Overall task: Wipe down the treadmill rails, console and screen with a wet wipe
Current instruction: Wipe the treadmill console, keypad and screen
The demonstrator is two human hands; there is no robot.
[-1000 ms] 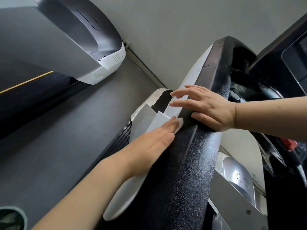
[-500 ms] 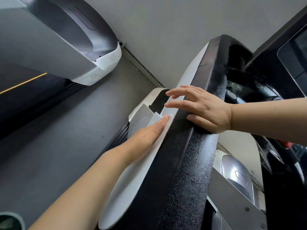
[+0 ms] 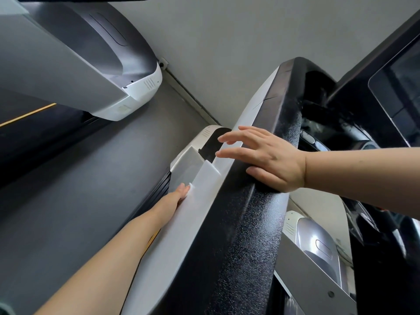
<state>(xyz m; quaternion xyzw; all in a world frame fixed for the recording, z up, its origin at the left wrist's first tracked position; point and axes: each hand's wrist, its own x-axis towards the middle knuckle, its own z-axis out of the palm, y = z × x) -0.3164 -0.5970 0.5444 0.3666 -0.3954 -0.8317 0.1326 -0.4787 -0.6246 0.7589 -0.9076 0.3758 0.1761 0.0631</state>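
Two hands on the rail (image 3: pixel 238 235). Left hand (image 3: pixel 175 198) flat against the rail's white side face, mid-frame, fingers straight; wipe not visible, likely under the palm. Right hand (image 3: pixel 268 160) open, braced on the black top. Rail runs lower centre to upper right; console (image 3: pixel 368 114) beyond, right hand nearer.

No text, label, brand, number or sign can be read anywhere. The treadmill rail (image 3: pixel 238 235), the screen (image 3: pixel 400 87), the oval console buttons (image 3: pixel 308 139) and the neighbouring treadmill's white cover (image 3: pixel 136 92) carry no legible writing; the buttons' markings are too blurred to make out.
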